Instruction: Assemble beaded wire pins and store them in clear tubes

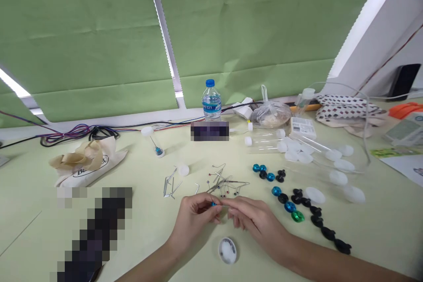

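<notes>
Blue, the small bit [213, 204] is pinched in my left hand's [193, 221] fingers, over the worktop [132, 242], seemingly to keep it still. My right hand's [257, 219] fingers look clamped on a thin silver piece [226, 205] beside it. Nearer me sits a white dish [228, 262] with tiny bits in it, perhaps for easy reach. Farther off, a capped clear tube [152, 142] seems to hold another blue piece [158, 150].

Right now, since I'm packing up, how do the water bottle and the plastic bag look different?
The water bottle stands upright, while the plastic bag sits slumped. The bottle has a blue cap; the bag has a looped top. Both are see-through.
</notes>
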A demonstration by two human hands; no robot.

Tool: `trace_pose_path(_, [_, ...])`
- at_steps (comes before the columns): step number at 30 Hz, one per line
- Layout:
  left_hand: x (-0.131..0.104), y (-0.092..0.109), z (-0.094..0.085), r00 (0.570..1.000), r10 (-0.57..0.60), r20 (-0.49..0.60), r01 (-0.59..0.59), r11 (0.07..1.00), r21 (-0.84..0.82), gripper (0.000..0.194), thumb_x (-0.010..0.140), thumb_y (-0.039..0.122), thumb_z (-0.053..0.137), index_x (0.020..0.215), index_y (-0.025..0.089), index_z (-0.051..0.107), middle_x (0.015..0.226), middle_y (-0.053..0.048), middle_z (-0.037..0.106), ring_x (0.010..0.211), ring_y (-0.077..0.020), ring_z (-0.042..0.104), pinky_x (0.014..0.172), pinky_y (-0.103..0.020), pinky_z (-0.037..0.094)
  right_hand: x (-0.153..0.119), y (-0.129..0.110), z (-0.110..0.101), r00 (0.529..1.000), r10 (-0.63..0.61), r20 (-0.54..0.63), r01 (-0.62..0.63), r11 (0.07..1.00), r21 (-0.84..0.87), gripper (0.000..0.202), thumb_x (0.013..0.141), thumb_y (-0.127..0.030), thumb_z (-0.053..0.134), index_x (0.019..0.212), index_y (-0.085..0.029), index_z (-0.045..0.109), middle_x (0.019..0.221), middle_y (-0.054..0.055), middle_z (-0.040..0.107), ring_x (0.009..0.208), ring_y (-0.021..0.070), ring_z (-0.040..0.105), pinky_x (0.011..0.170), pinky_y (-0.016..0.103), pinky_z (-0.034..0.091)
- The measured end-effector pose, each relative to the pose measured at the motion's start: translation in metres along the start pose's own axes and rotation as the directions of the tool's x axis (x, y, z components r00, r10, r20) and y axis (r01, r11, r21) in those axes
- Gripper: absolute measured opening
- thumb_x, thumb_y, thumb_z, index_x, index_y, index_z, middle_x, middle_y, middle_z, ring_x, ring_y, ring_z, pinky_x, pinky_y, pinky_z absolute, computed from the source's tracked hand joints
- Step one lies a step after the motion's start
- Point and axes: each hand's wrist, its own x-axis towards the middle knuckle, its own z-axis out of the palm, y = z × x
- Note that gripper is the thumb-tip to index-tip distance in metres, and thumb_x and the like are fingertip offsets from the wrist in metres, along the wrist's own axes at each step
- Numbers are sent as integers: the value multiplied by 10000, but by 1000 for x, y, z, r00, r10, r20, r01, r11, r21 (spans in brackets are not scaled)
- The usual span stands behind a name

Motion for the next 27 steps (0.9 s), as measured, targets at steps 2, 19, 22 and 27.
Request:
trace_pose_path(2, [-2,-1,0,1000,2,2,-2,1000,12,161,771,287,661,770,130,693,743,-70,692,646,-158,611,617,-269,508,-1,4,2,998,55,-9,-54,997,57,332,973,-254,323,1171,-198,583,731,14,574,586,111,535,539,235,480])
trace_pose_path(19, [-7,-2,1,1000,6,-22,-6,1000,2,115,774,245,656,762,134,685,703,-46,672,610,-128,571,617,-253,493,-2,4,3,995,99,-5,-98,991,95,332,975,-330,348,1109,-196,620,696,-4,575,530,87,522,504,206,449])
trace_pose_path(22, [-6,-2,2,1000,-10,-23,9,999,-37,79,745,215,683,753,136,681,682,-33,661,598,-119,561,615,-249,477,1,2,2,988,155,-5,-152,972,182,334,971,-346,358,1073,-181,630,669,-7,574,514,89,530,485,207,451])
trace_pose_path(27, [-2,2,2,999,-41,-29,38,992,-121,62,683,151,712,731,127,682,664,-24,654,568,-110,556,596,-247,475,4,5,2,985,169,-31,-157,958,239,303,950,-354,402,1011,-170,635,716,14,609,547,105,556,503,225,468])
